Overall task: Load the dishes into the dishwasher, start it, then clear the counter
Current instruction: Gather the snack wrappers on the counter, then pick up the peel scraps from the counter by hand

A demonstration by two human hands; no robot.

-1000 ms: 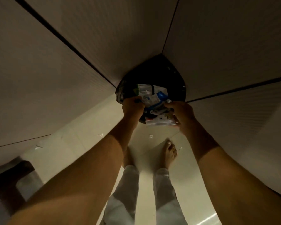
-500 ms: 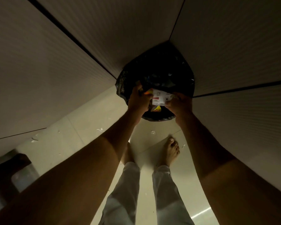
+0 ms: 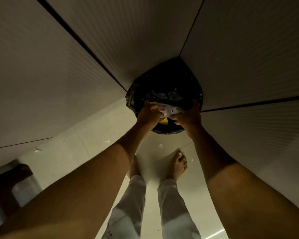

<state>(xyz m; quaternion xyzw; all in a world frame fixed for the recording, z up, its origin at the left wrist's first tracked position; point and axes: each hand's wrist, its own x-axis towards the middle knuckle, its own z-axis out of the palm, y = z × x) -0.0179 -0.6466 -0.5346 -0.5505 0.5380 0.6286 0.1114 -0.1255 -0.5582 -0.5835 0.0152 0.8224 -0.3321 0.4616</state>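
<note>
A bin lined with a black trash bag point(image 3: 171, 80) stands on the floor in the corner where two cabinet fronts meet. Both my arms reach down to its mouth. My left hand point(image 3: 149, 114) and my right hand point(image 3: 188, 118) are closed on a crumpled white wrapper with red and yellow print point(image 3: 168, 109), held between them just over the bin's near rim. Other shiny packaging lies deeper inside the bag. No dishes, dishwasher or counter are in view.
Beige cabinet panels point(image 3: 76, 57) close in on the left, back and right. My bare feet point(image 3: 179, 164) stand on pale floor tiles strewn with small white scraps point(image 3: 106, 141). A dark wooden piece of furniture point(image 3: 9, 185) sits at the lower left.
A second ago my hands held a bigger bundle of blue and white packaging at the bin's mouth. Now only a small white wrapper shows between them, and the view has shifted.
</note>
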